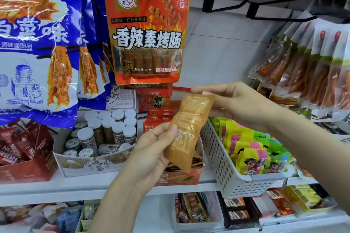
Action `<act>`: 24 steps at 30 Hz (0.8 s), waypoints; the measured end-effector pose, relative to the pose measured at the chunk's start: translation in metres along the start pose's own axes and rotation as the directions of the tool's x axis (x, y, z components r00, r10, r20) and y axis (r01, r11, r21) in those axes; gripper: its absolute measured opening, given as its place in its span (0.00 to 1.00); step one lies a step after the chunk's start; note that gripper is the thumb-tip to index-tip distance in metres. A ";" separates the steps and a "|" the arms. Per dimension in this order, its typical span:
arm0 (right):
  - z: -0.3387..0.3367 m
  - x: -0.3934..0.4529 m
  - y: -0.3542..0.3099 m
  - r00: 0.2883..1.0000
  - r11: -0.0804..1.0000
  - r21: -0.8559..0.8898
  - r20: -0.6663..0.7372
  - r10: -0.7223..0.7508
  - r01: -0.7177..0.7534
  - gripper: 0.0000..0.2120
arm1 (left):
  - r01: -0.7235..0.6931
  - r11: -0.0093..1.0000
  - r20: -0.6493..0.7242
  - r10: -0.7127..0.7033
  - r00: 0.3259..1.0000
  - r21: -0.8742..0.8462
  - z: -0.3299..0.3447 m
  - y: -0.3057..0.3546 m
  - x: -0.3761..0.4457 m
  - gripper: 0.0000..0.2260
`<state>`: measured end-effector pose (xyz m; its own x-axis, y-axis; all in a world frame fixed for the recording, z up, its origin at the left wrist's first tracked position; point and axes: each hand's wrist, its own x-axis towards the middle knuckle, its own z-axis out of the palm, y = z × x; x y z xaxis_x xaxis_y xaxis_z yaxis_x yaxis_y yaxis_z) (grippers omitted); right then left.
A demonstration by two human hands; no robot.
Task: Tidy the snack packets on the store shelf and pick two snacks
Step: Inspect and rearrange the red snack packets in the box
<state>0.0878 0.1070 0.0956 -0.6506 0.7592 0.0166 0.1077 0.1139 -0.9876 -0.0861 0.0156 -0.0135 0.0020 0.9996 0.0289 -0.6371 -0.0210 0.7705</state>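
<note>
Tan snack packet [186, 130] held above the orange display carton [178, 178] at six o'clock; pinched low by left hand [151, 155], gripped at the top edge by right hand [233, 100]; could slip from so light a pinch and knock neighbouring stock; white perforated basket [217, 159] at four o'clock filled with green-and-yellow cartoon packets [253, 159]; printed tray [85, 164] at eight o'clock packed with white-capped jars [108, 126]

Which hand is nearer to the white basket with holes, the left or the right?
Right. The right hand holds the tan packet by its top, just above the white basket. The left hand grips the packet lower, left of the basket.
</note>
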 end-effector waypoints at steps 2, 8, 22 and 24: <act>-0.002 -0.002 0.000 0.996 0.994 0.069 0.013 0.087 -0.088 0.15 | -0.095 0.983 -0.123 0.115 0.986 0.158 -0.002 -0.001 0.002 0.09; 0.005 -0.001 0.012 0.981 0.990 -0.097 -0.170 0.089 -0.106 0.10 | -0.243 0.831 -0.158 0.363 0.918 0.500 -0.001 -0.009 0.002 0.08; 0.000 0.001 0.016 0.992 0.997 0.042 -0.112 0.066 -0.061 0.12 | -0.097 0.989 -0.069 0.105 0.992 0.108 0.002 -0.002 -0.002 0.20; -0.001 0.000 0.017 0.997 0.993 0.112 -0.059 0.042 -0.036 0.17 | 0.045 0.990 0.020 -0.043 0.999 -0.135 0.002 0.003 -0.002 0.32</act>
<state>0.0907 0.1100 0.0787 -0.5996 0.8001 -0.0160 0.0460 0.0144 -0.9988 -0.0866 0.0132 -0.0103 0.0447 0.9990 0.0087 -0.7344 0.0270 0.6781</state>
